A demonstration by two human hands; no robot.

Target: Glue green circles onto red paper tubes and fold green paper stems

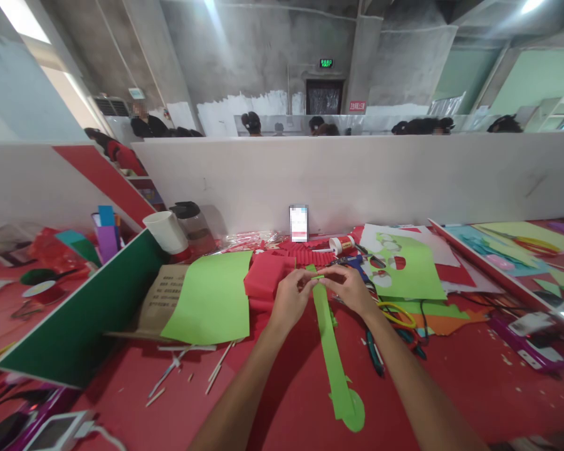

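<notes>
My left hand [294, 295] and my right hand [350, 288] come together over the red table, thumbs and fingertips pinched. Between them is a small, narrow piece of green paper [318, 277]. I cannot tell whether it joins the long green paper strip [329, 344] that runs below the fingers toward me. At the strip's near end lies a rounded green paper piece [356, 413]. Folded red paper [266, 275] sits just beside my left hand. Pliers with dark handles [375, 352] lie by my right forearm.
A green sheet [216, 300] covers part of a brown paper bag [162, 291] at left. A green sheet with cut-out holes [411, 269] and yellow-handled scissors [399, 314] lie right. A phone [299, 223] leans on the white partition [357, 181]. Green [94, 313] and red side boards flank the table.
</notes>
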